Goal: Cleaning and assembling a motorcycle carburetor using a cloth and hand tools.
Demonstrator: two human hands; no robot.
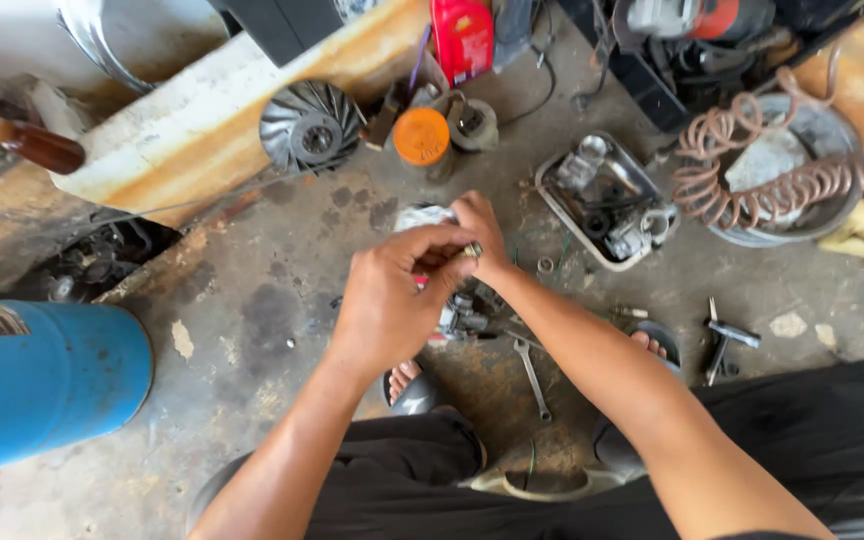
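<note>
grey metal part [460, 316] sits on the floor [252, 320] under our hands, just left of the spanner [531, 375]. our left hand [392, 300] and right hand [479, 232] meet above it, fingers [452, 240] pinching a small bolt [472, 250]. beyond the part stands an orange cap [421, 136].

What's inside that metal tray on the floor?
The metal tray holds a heap of grey metal engine parts, some round, some blocky. Whatever lies under the heap, and the tray's bottom, is covered.
</note>
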